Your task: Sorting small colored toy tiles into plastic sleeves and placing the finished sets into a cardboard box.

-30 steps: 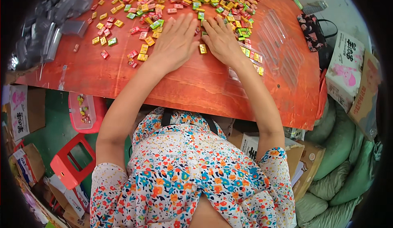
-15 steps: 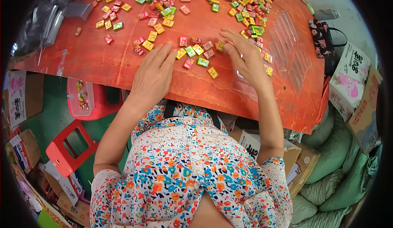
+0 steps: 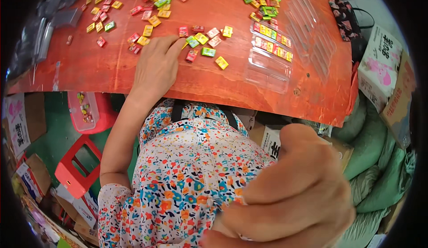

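Note:
On the red tabletop, my left hand (image 3: 157,65) lies with its fingers bent and close together. Its index fingertip covers most of a small yellow box, of which only an edge shows. Just right of it lie small candy-sized boxes: a light green one (image 3: 192,41), a red one (image 3: 191,55), a green one (image 3: 208,52) and a yellow one (image 3: 221,62). My right hand (image 3: 290,190) is raised off the table, large and blurred in the foreground, its fingers curled; whether anything is in them is hidden. A clear plastic tray (image 3: 267,76) holds two rows of such boxes.
Piles of small boxes (image 3: 156,0) cover the far side. More clear trays (image 3: 312,38) lie at the right, plastic sleeves (image 3: 42,38) at the left. Below stand a red stool (image 3: 78,168) and a bin (image 3: 84,123); cartons (image 3: 379,67) and green sacks (image 3: 370,159) flank the right.
My right hand has left the boxes and come up close in the foreground, uncovering the tray. My left hand stays at the boxes, now over the yellow one. The whole view has shifted slightly.

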Tool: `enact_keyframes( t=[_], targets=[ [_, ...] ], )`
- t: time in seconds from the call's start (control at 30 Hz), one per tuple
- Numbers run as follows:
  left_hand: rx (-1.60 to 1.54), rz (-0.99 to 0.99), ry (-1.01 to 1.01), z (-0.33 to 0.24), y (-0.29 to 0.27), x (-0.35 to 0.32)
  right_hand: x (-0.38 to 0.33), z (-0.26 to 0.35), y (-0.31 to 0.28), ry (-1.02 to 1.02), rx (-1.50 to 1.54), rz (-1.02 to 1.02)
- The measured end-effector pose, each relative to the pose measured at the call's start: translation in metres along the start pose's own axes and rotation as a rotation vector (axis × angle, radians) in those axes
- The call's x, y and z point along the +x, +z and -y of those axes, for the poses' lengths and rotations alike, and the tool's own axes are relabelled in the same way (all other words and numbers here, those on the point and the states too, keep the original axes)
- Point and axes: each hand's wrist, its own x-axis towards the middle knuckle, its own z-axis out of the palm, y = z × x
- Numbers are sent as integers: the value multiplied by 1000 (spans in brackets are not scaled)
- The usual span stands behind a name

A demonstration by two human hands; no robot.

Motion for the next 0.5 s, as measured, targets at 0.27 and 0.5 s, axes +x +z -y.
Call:
enact_keyframes(
  t=[0.27,0.5],
  targets=[
    [-3,-41,72,5,4,7,69,-93,9,150,-467,93],
    [-135,49,-59,-8,-5,2,46,-163,49,236,-857,137]
  ],
)
